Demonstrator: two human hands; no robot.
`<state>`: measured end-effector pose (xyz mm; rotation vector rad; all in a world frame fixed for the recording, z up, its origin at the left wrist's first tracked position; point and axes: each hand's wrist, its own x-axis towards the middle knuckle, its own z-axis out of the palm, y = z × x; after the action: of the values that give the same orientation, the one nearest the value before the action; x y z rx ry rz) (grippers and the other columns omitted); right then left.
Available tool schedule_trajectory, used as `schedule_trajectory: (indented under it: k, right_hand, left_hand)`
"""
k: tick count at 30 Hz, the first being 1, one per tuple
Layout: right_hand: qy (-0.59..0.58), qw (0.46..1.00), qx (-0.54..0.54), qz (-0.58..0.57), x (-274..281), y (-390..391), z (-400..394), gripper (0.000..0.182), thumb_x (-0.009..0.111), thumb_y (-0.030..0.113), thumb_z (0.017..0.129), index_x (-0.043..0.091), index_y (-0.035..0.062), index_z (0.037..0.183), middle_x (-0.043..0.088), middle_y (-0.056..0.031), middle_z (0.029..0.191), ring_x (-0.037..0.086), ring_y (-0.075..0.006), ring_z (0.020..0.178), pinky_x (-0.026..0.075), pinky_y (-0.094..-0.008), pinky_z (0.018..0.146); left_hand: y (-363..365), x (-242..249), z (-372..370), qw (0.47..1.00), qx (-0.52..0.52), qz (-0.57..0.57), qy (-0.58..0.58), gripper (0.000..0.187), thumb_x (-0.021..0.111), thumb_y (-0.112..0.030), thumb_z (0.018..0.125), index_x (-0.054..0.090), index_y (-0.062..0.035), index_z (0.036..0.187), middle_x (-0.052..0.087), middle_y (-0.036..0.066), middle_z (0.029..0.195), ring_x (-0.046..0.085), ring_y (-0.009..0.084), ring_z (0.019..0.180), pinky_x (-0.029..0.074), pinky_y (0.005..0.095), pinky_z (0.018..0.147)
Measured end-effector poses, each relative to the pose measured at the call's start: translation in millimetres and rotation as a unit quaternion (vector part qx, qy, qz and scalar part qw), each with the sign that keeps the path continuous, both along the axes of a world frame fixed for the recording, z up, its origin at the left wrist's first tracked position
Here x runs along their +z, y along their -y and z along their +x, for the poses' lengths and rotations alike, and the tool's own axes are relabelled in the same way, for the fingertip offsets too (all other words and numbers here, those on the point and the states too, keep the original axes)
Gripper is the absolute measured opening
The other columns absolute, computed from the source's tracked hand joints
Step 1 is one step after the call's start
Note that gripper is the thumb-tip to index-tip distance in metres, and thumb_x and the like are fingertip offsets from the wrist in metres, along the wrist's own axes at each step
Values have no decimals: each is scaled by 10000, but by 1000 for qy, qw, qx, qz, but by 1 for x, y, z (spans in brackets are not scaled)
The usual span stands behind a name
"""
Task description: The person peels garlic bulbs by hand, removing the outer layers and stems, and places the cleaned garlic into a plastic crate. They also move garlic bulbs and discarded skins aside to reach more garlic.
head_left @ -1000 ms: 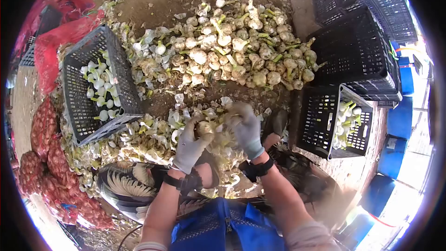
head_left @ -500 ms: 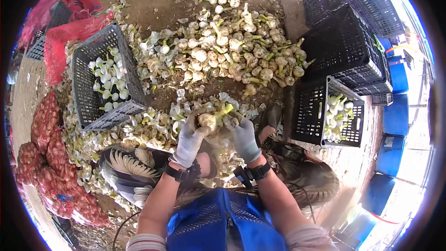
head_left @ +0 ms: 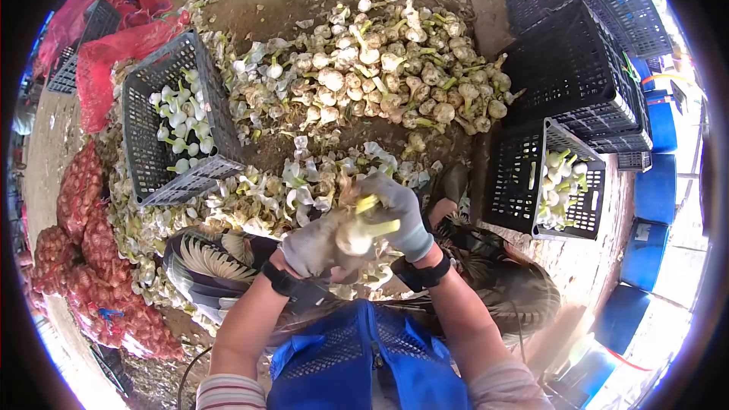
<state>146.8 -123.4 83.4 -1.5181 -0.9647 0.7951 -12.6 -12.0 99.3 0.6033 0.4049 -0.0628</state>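
Observation:
A garlic bulb [head_left: 354, 238] with a short pale-green stem is in my gloved left hand [head_left: 310, 249], whose fingers are closed around its left side, partly blurred. My gloved right hand [head_left: 395, 212] is just above and to the right of the bulb, its fingers curled over a yellow-green strip of garlic leaf [head_left: 367, 203] with brown skin beside it. Both gloves are white-grey and soiled at the fingers. Below them, loose garlic skins [head_left: 300, 197] litter the ground between my legs.
A heap of unpeeled garlic [head_left: 402, 68] lies ahead. Peeled bulbs sit in a black crate [head_left: 163, 68] at left and another crate [head_left: 510, 175] at right. Stacked black crates [head_left: 562, 68] rise at the right; red net sacks [head_left: 99, 273] lie at the left.
The bulb has moved down and now looks whiter, its stem pointing right. My right hand has shifted from the stem side to above the bulb, gripping a leaf strip.

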Motion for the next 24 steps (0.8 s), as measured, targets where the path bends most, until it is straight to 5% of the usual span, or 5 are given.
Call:
schedule_trajectory:
  k: [1, 3, 15, 19, 24]
  right_hand:
    - [-86, 996, -27, 24, -3, 1, -3, 517, 607, -80, 712, 611, -15, 1225, 681, -131, 1154, 646, -240, 1077, 498, -331, 915]
    - [-313, 945, -88, -27, -6, 9, 7, 622, 702, 108, 874, 426, -21, 1417, 592, -135, 1309, 589, -212, 1179, 481, -329, 1004]
    - [-328, 903, -276, -31, -26, 45, 14, 213, 529, 110, 977, 646, -29, 1088, 692, -95, 966, 654, -168, 865, 542, -318, 733]
    - [-483, 823, -296, -30, -55, 55, 15, 283, 475, 165, 988, 632, -28, 1124, 686, -116, 1005, 665, -214, 875, 556, -341, 738]
    - [-504, 811, -295, 33, -59, 54, 6, 323, 477, 195, 991, 600, -43, 1170, 666, -150, 1090, 673, -265, 944, 570, -391, 802]
  left_hand:
    - [7, 5, 2, 985, 8, 147, 92, 441, 650, -135, 910, 498, -26, 1309, 692, 147, 1028, 692, 290, 878, 559, 362, 782]
    - [5, 6, 10, 955, 20, -295, -23, 473, 611, -290, 945, 498, -35, 1326, 688, 162, 1041, 688, 314, 905, 562, 411, 831]
    - [5, 4, -4, 892, 227, 347, -179, 129, 620, -121, 946, 669, -21, 1010, 623, -25, 815, 514, 39, 701, 402, 187, 617]
    - [-2, -1, -21, 867, 406, 216, -193, 292, 592, -226, 974, 580, -57, 1212, 665, 97, 1102, 661, 195, 993, 558, 336, 758]
    - [-3, -11, -15, 702, 87, 673, -216, 544, 670, -314, 894, 477, -50, 1328, 563, 163, 1277, 541, 292, 1185, 436, 411, 1019]
